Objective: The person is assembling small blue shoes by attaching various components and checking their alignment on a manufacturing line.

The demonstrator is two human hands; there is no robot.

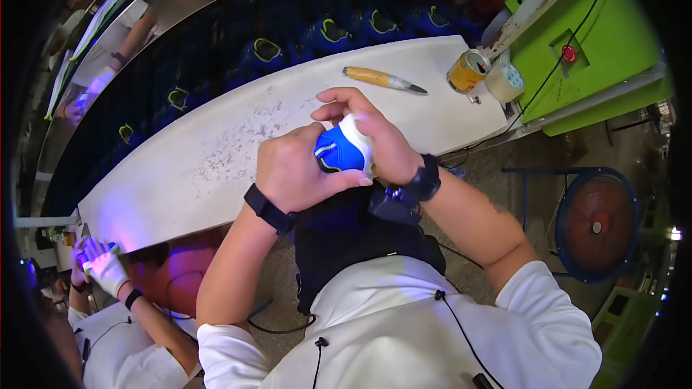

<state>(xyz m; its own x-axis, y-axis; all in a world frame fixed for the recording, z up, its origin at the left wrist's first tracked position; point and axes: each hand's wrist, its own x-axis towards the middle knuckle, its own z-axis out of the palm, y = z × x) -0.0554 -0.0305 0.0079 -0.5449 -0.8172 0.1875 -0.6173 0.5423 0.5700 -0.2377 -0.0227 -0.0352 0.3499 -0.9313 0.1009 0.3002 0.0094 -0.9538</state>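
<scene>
Over the near edge of the white table, both my hands hold a small blue shoe [337,148] with a white sole and yellow-green trim. My left hand [290,162] wraps its left side, with the thumb along the near edge. Around the white sole on the right curls my right hand [382,140], its upper fingers raised and bent over the far side. The palms hide much of the shoe. Beyond them on the table lies a knife [378,79] with a yellow wrapped handle and dark blade, touched by neither hand.
A yellow can [465,73] and a tape roll [506,82] stand at the table's right end. Behind the table, several dark blue shoes [267,49] sit in a row. A green machine [591,65] and round fan [597,227] are right. A co-worker's gloved hand [108,270] is lower left.
</scene>
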